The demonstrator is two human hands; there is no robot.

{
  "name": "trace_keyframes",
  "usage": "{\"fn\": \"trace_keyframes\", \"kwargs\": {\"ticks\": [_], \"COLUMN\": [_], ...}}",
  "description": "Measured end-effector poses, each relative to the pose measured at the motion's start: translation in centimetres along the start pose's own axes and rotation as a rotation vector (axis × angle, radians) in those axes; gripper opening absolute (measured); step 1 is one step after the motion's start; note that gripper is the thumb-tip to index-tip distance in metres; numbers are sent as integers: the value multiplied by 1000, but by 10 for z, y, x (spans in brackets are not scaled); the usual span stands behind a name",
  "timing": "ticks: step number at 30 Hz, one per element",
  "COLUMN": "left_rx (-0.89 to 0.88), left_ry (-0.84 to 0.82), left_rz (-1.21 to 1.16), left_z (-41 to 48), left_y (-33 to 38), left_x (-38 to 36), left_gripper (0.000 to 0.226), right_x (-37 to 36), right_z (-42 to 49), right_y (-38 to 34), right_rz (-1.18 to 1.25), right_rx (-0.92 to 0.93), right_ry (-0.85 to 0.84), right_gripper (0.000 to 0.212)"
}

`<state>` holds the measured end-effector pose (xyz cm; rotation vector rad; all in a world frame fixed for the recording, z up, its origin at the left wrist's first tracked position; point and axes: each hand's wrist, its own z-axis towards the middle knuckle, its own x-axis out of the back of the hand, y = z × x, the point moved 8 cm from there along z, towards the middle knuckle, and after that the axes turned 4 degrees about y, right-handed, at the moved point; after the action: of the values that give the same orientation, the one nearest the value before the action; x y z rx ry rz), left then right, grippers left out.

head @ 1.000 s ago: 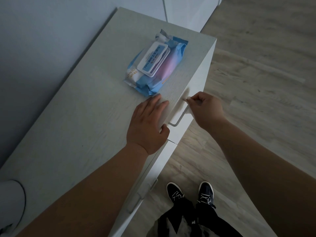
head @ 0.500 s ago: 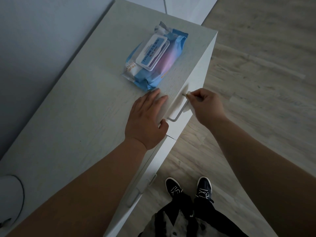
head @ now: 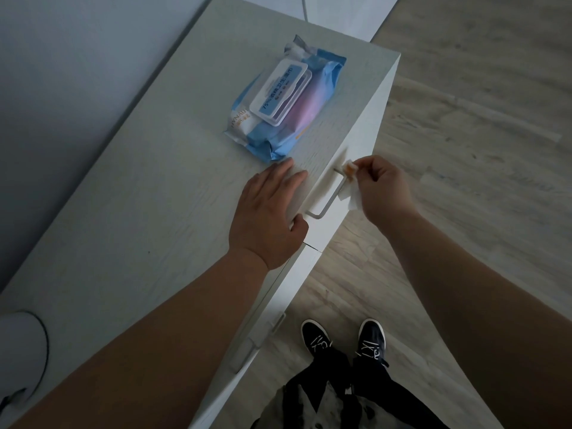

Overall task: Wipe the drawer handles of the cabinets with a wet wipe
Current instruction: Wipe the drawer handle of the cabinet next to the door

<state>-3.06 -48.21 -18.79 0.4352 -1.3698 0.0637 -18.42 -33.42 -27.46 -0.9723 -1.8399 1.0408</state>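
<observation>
A pale cabinet stands against the wall, seen from above. Its top drawer carries a thin metal bar handle. My right hand pinches a white wet wipe against the far end of that handle, with the wipe hanging down beside the bar. My left hand lies flat on the cabinet top at the front edge, fingers straight, thumb over the edge. A blue and pink pack of wet wipes lies on the cabinet top just beyond my left fingers, lid closed.
A second drawer handle shows lower on the cabinet front, near my left forearm. A white rounded object sits at the cabinet's near left corner. Wood floor spreads to the right, and my black shoes stand close to the cabinet.
My right hand has shifted slightly along the far end of the handle, and the wipe now hangs out visibly below my fingers. My left hand has stayed flat on the cabinet top.
</observation>
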Motion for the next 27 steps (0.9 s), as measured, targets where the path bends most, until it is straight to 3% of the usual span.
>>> {"fn": "trace_keyframes", "kwargs": {"ticks": [4, 9, 19, 27], "left_rx": [2, 8, 1, -1], "left_ry": [-6, -6, -21, -4], "left_rz": [2, -6, 24, 23], "left_z": [-1, -1, 0, 0], "left_y": [-1, -1, -1, 0], "left_x": [-1, 0, -2, -1], "left_gripper": [71, 71, 72, 72], "right_x": [5, 4, -10, -1], "right_z": [0, -1, -9, 0], "right_y": [3, -1, -13, -22], "right_rz": [11, 81, -190, -189], "right_rx": [-47, -83, 130, 230], "right_ry": [26, 14, -74, -30], "right_gripper": [21, 14, 21, 15]}}
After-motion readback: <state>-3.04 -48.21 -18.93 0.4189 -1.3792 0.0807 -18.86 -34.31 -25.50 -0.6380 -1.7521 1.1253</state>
